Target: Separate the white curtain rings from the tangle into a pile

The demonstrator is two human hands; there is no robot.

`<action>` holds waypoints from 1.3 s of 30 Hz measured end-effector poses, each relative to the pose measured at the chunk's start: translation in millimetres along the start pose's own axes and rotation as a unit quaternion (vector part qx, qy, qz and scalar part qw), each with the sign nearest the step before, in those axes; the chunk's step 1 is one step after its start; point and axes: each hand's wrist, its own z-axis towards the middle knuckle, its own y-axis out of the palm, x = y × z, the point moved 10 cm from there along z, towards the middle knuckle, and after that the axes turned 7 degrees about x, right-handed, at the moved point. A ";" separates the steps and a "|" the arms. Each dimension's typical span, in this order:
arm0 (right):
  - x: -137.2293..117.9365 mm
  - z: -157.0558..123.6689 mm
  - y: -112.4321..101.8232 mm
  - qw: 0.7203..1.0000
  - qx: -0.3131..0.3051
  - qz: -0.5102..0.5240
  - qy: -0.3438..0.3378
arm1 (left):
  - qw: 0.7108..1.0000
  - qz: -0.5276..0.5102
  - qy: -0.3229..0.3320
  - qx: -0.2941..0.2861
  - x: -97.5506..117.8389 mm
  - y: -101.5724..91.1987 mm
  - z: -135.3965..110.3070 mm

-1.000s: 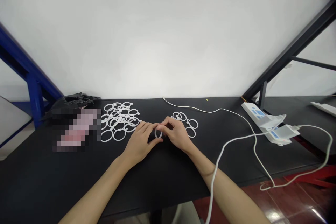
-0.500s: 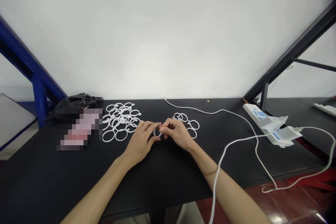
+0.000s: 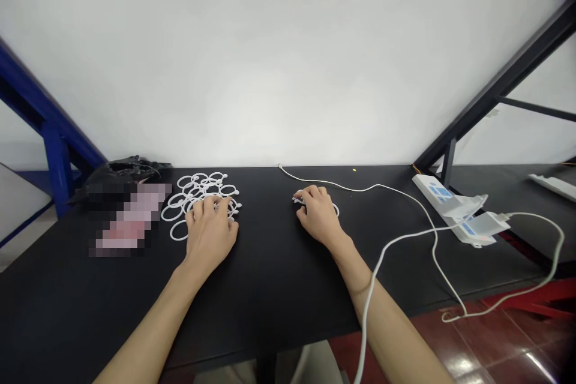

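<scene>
My left hand (image 3: 210, 231) lies palm down on the black table (image 3: 279, 288). Its fingers are stretched out over the near edge of a large heap of white plastic rings (image 3: 198, 189) and hold nothing that I can see. My right hand (image 3: 318, 216) sits farther right with its fingers curled down over a small group of white rings (image 3: 335, 210), hiding most of them. A bit of a white ring (image 3: 297, 199) shows at its pinched fingertips, low against the table.
A black bag (image 3: 126, 169) and a blurred pink patch (image 3: 128, 219) lie left of the ring heap. A white cable (image 3: 405, 240) runs across the table and over its front edge past my right forearm. White power strips (image 3: 454, 207) sit at the right by a black frame post.
Both hands held one ring together at the table's middle. They have parted: the left went left onto the big heap, the right went back and right over the small group.
</scene>
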 end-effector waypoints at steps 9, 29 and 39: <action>4.6 -0.3 2.3 1.000 -0.015 -0.006 0.020 | 1.000 -0.013 0.016 -0.005 11.1 0.4 -3.4; -37.4 -3.0 -34.9 0.950 0.075 0.303 -0.020 | 0.974 -0.201 0.105 -0.004 52.7 -3.6 -7.5; -59.8 -11.2 -19.1 0.906 0.021 0.422 0.009 | 0.933 -0.339 0.083 -0.091 64.7 0.5 -7.8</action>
